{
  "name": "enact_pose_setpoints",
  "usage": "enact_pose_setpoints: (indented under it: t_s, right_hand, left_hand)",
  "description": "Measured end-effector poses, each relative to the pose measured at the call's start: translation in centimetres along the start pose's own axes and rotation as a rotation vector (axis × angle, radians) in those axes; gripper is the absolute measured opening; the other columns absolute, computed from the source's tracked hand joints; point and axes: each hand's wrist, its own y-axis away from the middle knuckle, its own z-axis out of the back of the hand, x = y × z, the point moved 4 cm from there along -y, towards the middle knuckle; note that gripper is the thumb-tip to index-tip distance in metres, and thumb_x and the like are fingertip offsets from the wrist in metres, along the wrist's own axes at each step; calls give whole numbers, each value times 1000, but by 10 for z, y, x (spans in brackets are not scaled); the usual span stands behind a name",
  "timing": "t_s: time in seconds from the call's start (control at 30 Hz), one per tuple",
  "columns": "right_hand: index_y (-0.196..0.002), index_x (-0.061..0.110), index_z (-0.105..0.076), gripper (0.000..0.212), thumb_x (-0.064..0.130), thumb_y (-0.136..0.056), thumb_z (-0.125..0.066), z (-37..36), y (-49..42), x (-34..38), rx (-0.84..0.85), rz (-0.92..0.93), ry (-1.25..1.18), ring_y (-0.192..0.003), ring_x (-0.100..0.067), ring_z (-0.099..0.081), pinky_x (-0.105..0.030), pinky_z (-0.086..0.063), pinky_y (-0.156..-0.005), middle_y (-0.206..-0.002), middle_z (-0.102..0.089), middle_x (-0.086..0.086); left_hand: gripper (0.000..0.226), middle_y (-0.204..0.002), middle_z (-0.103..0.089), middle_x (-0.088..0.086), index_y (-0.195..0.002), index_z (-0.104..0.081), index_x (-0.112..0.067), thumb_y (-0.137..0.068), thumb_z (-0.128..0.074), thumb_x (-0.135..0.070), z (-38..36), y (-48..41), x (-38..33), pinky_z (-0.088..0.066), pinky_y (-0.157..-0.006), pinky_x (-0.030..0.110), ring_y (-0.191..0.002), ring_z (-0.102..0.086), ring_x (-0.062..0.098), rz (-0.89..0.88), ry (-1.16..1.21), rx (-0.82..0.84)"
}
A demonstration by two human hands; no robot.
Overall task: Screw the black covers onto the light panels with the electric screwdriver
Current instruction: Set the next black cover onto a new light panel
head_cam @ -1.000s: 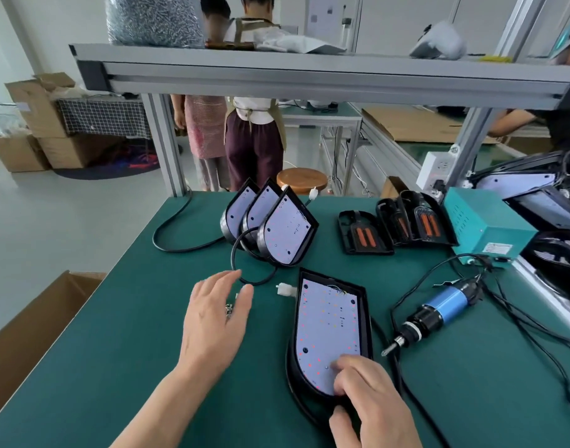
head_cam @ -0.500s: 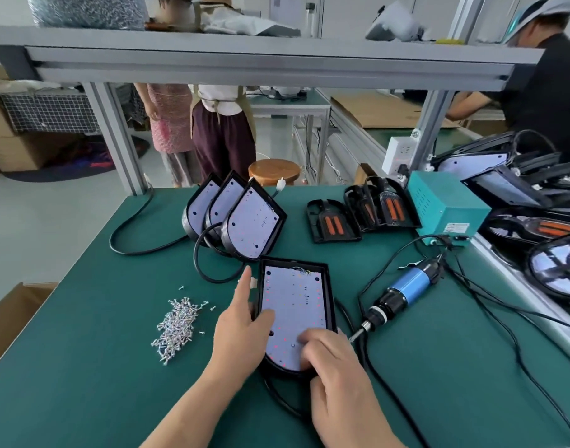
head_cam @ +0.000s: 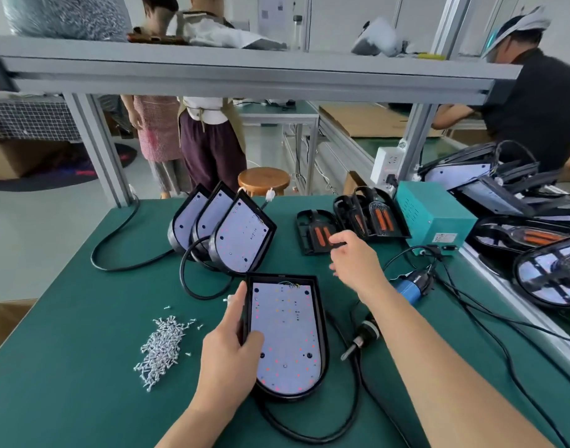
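green table (head_cam: pixel 67 383), black-rimmed white light panel (head_cam: pixel 285 337), blue screwdriver (head_cam: pixel 408 287), silver screws (head_cam: pixel 162 345)

the right hand (head_cam: pixel 351 260) has left the near end of the light panel (head_cam: pixel 285 334) and reached past its far right corner to a black cover (head_cam: pixel 312 232), perhaps touching it. the left hand (head_cam: pixel 228 350) came off the screws (head_cam: pixel 162 345) to grip the panel's left edge.

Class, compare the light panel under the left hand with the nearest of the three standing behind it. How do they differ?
The near panel lies flat on the table; the rear panel stands tilted. The left hand holds the near panel's edge; no hand touches the rear panel. Both show white boards in black housings.
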Motion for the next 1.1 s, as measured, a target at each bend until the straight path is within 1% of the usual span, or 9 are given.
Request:
enact_pose_setpoints:
  t_s: [0.17, 0.33, 0.43, 0.53, 0.67, 0.77, 0.83, 1.0, 1.1]
  right_hand:
    - [-129, 10, -57, 36, 34, -102, -56, -7, -73, -12, -113, -48, 308, -111, -32, -61, -35, -49, -78, -127, -61, -12]
    - [-123, 11, -52, 73, 70, -83, -68, -27, -88, 3, -130, -49, 610, -104, -32, -65, -34, -39, -64, -114, -64, -9]
    - [-127, 8, -46, 78, 60, -77, -78, -30, -92, 11, -15, -130, 661, -103, -31, -63, -35, -40, -67, -116, -62, -9]
    - [-91, 10, -54, 52, 53, -73, -76, -28, -87, 16, 92, -57, 737, -73, -22, -59, -29, -38, -57, -91, -63, -2]
    - [-81, 8, -57, 40, 44, -72, -72, -6, -63, 18, 152, -7, 414, -58, -20, -53, -27, -40, -49, -72, -57, -3]
    - [-112, 17, -68, 48, 41, -71, -74, 16, -36, 28, 227, 156, 44, -71, -12, -60, -24, -49, -56, -96, -68, 2]
    - [-135, 27, -56, 70, 38, -71, -82, 28, -11, 38, 285, 338, -4, -74, -3, -62, -23, -51, -67, -117, -65, 9]
    - [-142, 35, -47, 76, 28, -77, -85, 30, 36, 38, 335, 787, 481, -83, -2, -59, -12, -43, -76, -130, -50, 23]
    - [-150, 32, -41, 77, 27, -84, -80, 28, 48, 27, 343, 957, 710, -102, 6, -49, -23, -44, -90, -153, -40, 17]
  left_hand:
    - [80, -46, -39, -13, -144, -43, -48, -82, -53, 2, 0, -1, 0, -29, -44, 12, -45, -29, 9, -25, 2, -22]
    - [77, -47, -39, -15, -143, -45, -47, -84, -53, 2, 0, -1, 1, -30, -47, 9, -47, -30, 7, -32, 41, -19]
    - [66, -49, -35, -14, -141, -47, -45, -90, -55, -3, 0, 0, 0, -30, -47, 9, -49, -29, 6, -40, 89, -29]
    - [54, -51, -32, -15, -139, -49, -42, -96, -56, -10, -1, 0, 0, -30, -47, 8, -48, -31, 6, -44, 139, -49]
    - [44, -80, -63, -26, -139, -53, -37, -100, -51, -16, -1, -2, 0, -37, -63, 0, -63, -51, -7, -42, 190, -59]
    - [41, -82, -62, -43, -140, -53, -35, -103, -47, -19, -2, -4, 1, -36, -73, -4, -80, -55, -20, -25, 196, -55]
    - [40, -73, -59, -44, -141, -52, -37, -104, -46, -21, -2, -3, 2, -37, -71, -4, -75, -54, -20, -23, 184, -56]
    - [42, -82, -62, -42, -103, -60, -63, -105, -45, -24, -1, -5, 1, -39, -80, -3, -86, -55, -6, -20, 162, -48]
    - [39, -135, -59, -21, -137, -54, -44, -106, -43, -23, -3, -7, 5, -34, -114, 21, -130, -50, 2, -16, 194, -39]
